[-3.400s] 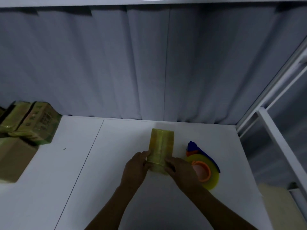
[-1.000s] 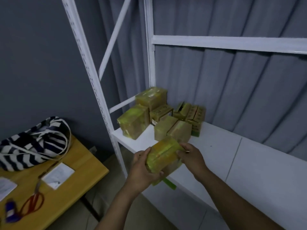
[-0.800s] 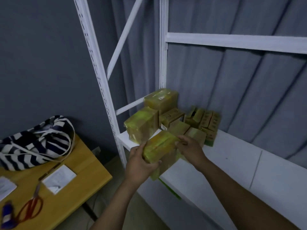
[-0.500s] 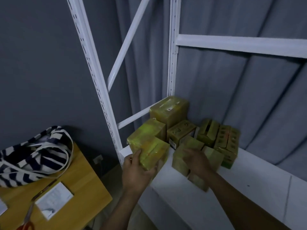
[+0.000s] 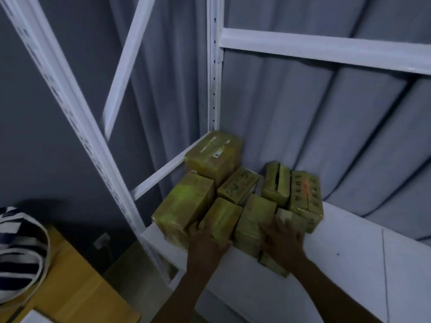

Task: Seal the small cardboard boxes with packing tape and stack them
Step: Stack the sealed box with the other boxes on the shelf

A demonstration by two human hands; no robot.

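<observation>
Small cardboard boxes (image 5: pixel 235 188), all wrapped in yellowish tape, stand bunched together on the white shelf board (image 5: pixel 349 252) just beyond both hands. The left hand (image 5: pixel 206 245) is against the near end of one narrow box (image 5: pixel 222 217), its thumb up along the box's left edge. Whether the fingers curl round the box or only lie on it I cannot tell (the picture is blurred there). Touching that box on the side away from the right hand is a larger box (image 5: pixel 186 206), which sits at the shelf's corner.

The right hand (image 5: pixel 283 243) lies spread and relaxed, fingers straight, over the near faces of the neighbouring box (image 5: pixel 253 217) and the low boxes beside it. Between the two hands these boxes stand side by side and touching. Beyond the fingertips a tall box (image 5: pixel 214 155) sits in the back corner against the rack's post (image 5: pixel 214 66). A grey curtain (image 5: pixel 326 124) hangs behind. Well off to the left of the left hand, lower down, a striped bag (image 5: pixel 18 248) rests on a wooden table (image 5: pixel 77 283).
</observation>
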